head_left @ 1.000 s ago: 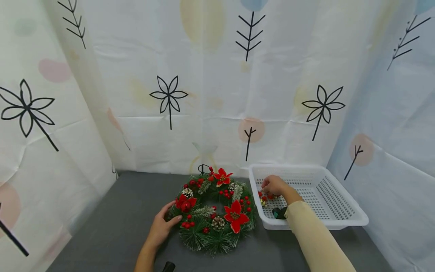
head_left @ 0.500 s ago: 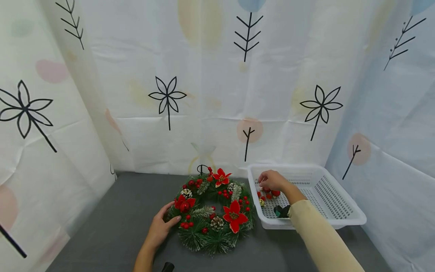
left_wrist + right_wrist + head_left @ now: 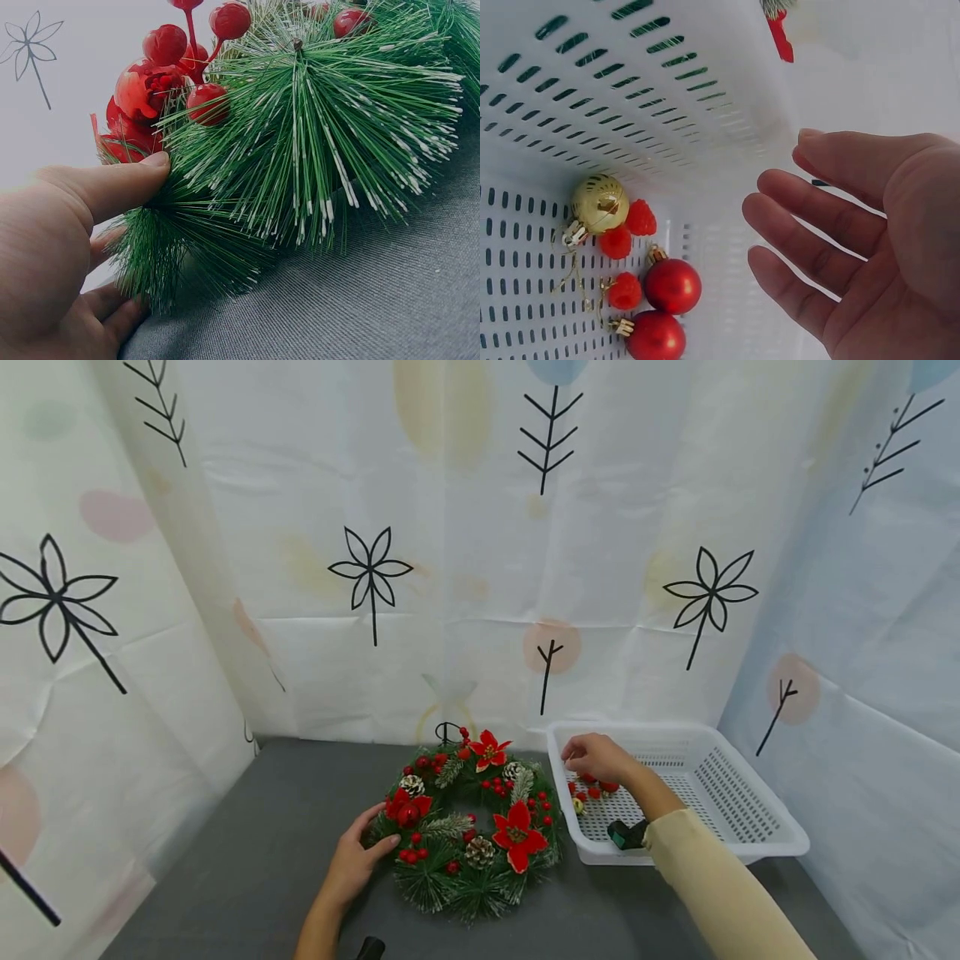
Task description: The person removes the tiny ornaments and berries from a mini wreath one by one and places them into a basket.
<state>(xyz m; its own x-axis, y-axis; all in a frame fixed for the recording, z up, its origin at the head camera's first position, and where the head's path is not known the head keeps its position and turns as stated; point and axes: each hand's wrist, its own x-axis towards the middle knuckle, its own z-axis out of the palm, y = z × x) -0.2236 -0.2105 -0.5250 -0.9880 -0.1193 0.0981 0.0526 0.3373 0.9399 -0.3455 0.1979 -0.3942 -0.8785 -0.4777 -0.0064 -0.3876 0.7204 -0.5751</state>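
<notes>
My left hand [image 3: 352, 860] holds the left edge of a green wreath [image 3: 427, 889] decorated with red poinsettias, berries and pinecones. In the left wrist view, its thumb [image 3: 124, 184] lies against the pine needles and the other fingers go behind and under them. My right hand [image 3: 600, 757] hovers over the left end of a white plastic basket [image 3: 776, 839]. Its fingers [image 3: 802, 274] are loosely bent, with thumb and index close together; I see nothing held. Below it lie two red baubles [image 3: 673, 286], a gold bauble [image 3: 600, 204] and three raspberry-like pieces [image 3: 625, 291].
A grey cloth [image 3: 247, 852] covers the table. A patterned white curtain [image 3: 450, 527] hangs behind and at both sides. Wreath and basket stand close together. A dark device [image 3: 626, 833] sits by the right wrist, and another dark object [image 3: 371, 948] is at the lower frame edge.
My right hand has moved slightly up and left within the basket, bringing the red baubles under it into view. My left hand and the wreath stay put.
</notes>
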